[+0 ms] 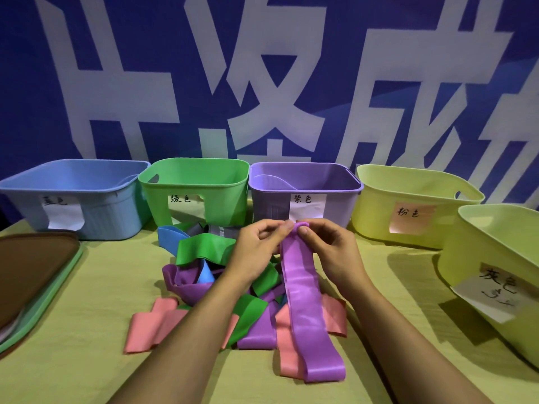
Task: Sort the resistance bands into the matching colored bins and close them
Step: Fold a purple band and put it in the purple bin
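Two hands, left hand and right hand, fingers pinching purple band, pile partly hidden

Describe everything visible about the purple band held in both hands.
The purple band is a wide, flat loop of smooth, slightly glossy, rubbery-looking material. Its top end is pinched between the left hand and right hand, in front of the purple bin. From there it slopes toward the camera, its lower end resting on pink bands and the yellow-green tablecloth.

Both hands raised together, left hand and right hand pinching
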The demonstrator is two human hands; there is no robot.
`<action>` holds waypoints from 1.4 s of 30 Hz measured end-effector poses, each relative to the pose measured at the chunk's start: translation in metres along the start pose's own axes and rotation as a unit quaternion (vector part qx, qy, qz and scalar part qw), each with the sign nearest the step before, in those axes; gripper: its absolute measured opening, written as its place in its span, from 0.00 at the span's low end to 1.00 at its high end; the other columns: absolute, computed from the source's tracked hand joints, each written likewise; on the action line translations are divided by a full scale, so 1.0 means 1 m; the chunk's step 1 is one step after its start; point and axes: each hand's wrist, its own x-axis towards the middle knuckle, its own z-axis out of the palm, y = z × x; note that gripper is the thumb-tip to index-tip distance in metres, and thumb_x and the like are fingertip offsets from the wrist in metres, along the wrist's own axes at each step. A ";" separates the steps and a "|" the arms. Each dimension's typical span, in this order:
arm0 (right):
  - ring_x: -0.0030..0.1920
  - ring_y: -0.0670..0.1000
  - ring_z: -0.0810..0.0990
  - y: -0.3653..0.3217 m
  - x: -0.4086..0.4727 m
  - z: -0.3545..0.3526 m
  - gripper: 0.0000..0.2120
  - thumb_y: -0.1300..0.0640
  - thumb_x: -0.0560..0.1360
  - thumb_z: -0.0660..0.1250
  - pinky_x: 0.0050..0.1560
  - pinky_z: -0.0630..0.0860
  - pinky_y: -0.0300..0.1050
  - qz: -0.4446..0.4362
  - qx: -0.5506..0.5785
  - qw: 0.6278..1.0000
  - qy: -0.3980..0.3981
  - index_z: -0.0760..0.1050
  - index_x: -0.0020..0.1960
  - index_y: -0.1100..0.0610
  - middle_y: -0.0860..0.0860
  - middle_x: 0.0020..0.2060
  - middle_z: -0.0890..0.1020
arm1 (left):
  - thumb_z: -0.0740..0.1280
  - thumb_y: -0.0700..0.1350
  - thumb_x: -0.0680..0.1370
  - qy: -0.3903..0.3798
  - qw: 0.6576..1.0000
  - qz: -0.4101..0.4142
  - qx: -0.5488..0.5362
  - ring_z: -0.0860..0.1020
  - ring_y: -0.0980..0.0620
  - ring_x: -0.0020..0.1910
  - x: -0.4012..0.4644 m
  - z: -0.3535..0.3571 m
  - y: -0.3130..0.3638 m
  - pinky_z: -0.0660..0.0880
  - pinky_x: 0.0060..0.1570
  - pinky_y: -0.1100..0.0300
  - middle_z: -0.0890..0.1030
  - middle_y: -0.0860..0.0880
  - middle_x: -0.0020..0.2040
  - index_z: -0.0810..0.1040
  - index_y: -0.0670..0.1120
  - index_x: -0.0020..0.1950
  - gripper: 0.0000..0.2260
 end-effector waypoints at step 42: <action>0.36 0.49 0.77 -0.008 -0.004 0.001 0.24 0.38 0.74 0.70 0.37 0.74 0.47 0.082 -0.038 0.995 0.047 0.84 0.43 0.61 0.51 0.32 0.79 | 0.75 0.40 0.76 -0.008 1.000 0.010 0.010 0.85 0.51 0.49 -0.001 0.000 -0.001 0.81 0.52 0.60 0.88 0.45 0.48 0.85 0.45 0.51 0.04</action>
